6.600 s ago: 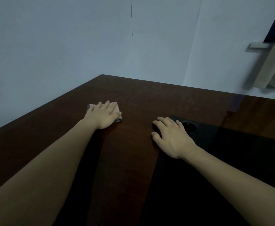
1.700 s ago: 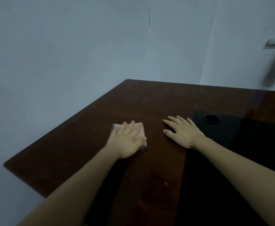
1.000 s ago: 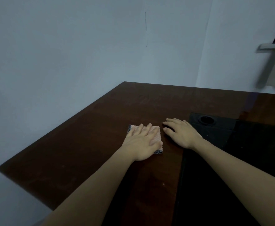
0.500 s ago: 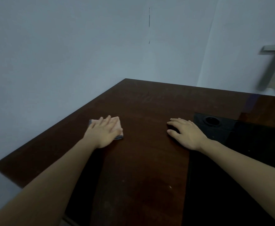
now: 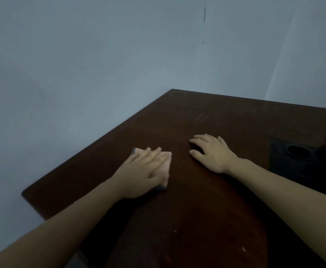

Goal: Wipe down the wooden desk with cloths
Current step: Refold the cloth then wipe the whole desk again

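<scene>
An office: wooden desk (image 5: pixel 206 120) with cable port (image 5: pixel 295 150), bare walls (image 5: pixel 81 64)

Left hand (image 5: pixel 143 175) lies flat, fingers (image 5: pixel 154 155) straight, pressing a small folded pink cloth (image 5: pixel 165 165) onto the dark brown wooden table (image 5: pixel 206 209). Right hand (image 5: pixel 212 155) rests palm-down nearby, apart from the cloth. A black panel with a round socket (image 5: pixel 297 153) sits far right.

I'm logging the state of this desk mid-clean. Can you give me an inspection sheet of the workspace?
Surface: dark wooden desk, glossy; small pale specks near the front.
Job's things: one pinkish cloth, flat on the desk.
Clutter: black panel with a round hole, at the right edge.
Hands: left hand presses flat on the cloth; right hand rests on bare wood, fingers relaxed.
Cables: nothing seen.
Surroundings: plain pale wall; room corner behind.
</scene>
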Available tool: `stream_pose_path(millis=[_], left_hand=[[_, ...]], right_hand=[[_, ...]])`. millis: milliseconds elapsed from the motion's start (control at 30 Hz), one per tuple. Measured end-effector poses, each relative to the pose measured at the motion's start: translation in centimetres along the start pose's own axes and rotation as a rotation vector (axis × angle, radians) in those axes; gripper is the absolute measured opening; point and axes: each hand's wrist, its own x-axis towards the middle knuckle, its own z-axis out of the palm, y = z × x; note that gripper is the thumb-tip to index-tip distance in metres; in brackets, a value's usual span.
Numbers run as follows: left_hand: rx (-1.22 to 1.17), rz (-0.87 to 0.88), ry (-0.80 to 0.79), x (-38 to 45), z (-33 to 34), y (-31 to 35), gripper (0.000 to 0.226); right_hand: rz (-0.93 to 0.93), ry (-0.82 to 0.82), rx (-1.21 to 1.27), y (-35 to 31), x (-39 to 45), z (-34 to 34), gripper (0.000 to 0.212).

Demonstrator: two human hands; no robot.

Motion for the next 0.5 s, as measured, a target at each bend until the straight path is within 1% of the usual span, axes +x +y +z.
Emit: stream_pose_path(millis=[67,100,167,200,267,333,367,500], left_hand=[[0.020,-0.127,0.027,1.9,-0.3,-3.4,0.098],[0.023,-0.203,0.031,3.1,-0.4,-5.1,0.096],[0.021,-0.331,0.024,5.4,-0.6,-7.4,0.077],[0.008,-0.369,0.025,6.5,-0.8,-7.8,0.070],[-0.028,-0.402,0.019,8.0,-1.2,-7.5,0.066],[-0.041,-0.367,0.016,8.6,-1.4,-6.1,0.066],[-0.028,-0.319,0.016,8.5,-1.4,-5.2,0.066],[0.034,-0.019,0.038,5.8,-0.9,-1.7,0.065]], right_hand=[[0.002,0.008,0.006,0.3,-0.2,0.2,0.055],[0.001,0.016,0.008,0.3,-0.2,0.3,0.054],[-0.001,0.024,0.003,0.2,-0.2,0.2,0.054],[-0.001,0.026,0.001,0.2,-0.1,0.2,0.054],[-0.002,0.028,0.004,0.1,-0.1,0.3,0.054],[-0.004,0.028,0.009,0.1,0.0,0.4,0.054],[-0.006,0.028,0.007,0.1,0.0,0.4,0.054],[0.000,0.033,-0.010,0.1,0.2,0.5,0.054]])
